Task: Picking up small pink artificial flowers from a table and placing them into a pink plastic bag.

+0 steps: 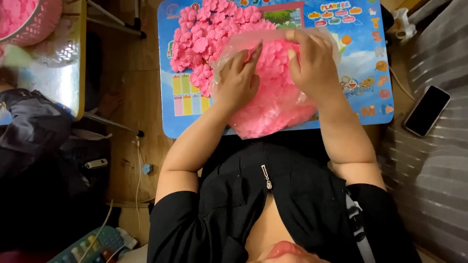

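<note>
A clear plastic bag [273,109] full of pink flower-shaped pieces lies on a small blue table [370,58] with colourful cartoon print. My left hand [237,80] grips the bag's open left edge, with a pink piece pinched between its fingers. My right hand [312,61] holds the bag's upper right rim, fingers closed on the plastic. A loose pile of the same pink flower pieces [204,34] sits on the table just beyond and left of the bag.
A black phone [427,110] lies on striped fabric at right. A pink basket [29,19] with pink pieces stands on a second table at upper left. Dark clothing [34,141] and cables lie on the wooden floor at left.
</note>
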